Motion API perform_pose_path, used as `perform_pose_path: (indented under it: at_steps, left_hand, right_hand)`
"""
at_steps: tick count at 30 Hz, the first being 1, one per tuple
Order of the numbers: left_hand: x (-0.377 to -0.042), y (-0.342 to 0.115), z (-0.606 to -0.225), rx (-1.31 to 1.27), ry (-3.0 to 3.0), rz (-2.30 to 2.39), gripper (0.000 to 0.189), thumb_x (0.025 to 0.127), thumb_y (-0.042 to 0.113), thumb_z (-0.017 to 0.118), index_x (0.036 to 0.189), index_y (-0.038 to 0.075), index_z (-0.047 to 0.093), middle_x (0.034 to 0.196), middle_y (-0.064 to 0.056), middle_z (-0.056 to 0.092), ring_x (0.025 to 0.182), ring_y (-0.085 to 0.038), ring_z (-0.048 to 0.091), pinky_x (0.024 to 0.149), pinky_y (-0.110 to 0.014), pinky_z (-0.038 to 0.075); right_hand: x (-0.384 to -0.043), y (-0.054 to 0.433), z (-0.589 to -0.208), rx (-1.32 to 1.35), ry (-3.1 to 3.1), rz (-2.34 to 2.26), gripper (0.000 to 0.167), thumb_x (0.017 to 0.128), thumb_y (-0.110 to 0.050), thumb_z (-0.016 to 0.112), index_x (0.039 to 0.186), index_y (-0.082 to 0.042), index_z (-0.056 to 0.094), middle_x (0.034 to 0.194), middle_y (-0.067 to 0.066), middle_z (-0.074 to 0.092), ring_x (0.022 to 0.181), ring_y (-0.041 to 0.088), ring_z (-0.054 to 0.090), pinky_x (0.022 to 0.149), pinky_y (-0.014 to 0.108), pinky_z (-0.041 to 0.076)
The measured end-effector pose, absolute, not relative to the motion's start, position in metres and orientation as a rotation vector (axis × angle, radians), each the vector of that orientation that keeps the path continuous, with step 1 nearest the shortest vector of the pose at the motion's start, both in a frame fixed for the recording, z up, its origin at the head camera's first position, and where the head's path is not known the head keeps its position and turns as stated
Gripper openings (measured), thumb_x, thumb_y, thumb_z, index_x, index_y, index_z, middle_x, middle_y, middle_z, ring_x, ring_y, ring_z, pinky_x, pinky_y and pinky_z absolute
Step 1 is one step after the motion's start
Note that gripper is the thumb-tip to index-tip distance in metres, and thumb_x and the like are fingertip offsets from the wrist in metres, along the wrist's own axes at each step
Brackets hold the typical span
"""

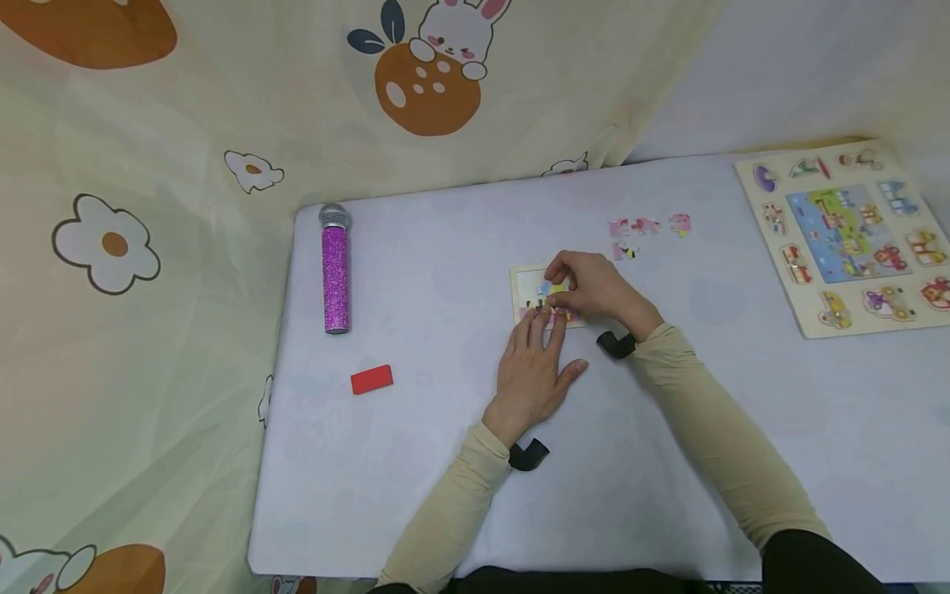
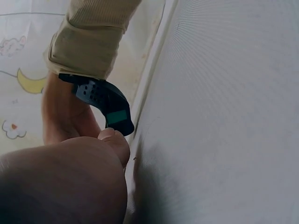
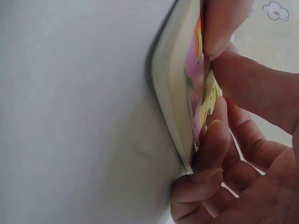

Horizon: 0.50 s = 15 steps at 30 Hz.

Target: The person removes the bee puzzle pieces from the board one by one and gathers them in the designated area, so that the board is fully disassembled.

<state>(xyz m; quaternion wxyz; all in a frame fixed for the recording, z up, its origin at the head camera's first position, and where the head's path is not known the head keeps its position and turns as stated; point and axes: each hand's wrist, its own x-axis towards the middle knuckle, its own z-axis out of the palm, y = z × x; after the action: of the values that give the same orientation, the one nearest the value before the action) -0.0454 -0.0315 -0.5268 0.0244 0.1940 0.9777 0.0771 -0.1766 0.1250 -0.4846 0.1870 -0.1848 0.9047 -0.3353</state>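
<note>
At the left, a glittery purple microphone lies on the table, with a red block nearer the person. The left forearm slants up and rightward; the left hand lies palm down, fingers extended, thumb spread aside, fingertips resting on the near edge of a small puzzle board just ahead. From the right, the other forearm angles in, and the right hand arches over that board, fingers bent, thumb on its pictured face; whether it pinches a piece, I cannot tell. Beyond lie four loose pieces, then a large picture board.
</note>
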Motion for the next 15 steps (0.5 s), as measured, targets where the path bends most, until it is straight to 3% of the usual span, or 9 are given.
perform_pose_path:
  at_steps: [15]
  left_hand:
    - [-0.0458,-0.0316,-0.5256,0.543,3.005,0.354,0.079,0.108,0.062,0.046,0.169,0.016,0.029,0.166,-0.013,0.028,0.157,-0.029,0.026,0.132,-0.037,0.023]
  right_hand:
    - [-0.1729,0.1209,-0.4783,-0.537,2.606,-0.909,0.030,0.088,-0.008,0.086,0.115,-0.009,0.071,0.105,0.009,0.075,0.077,0.020,0.066,0.072,0.036,0.048]
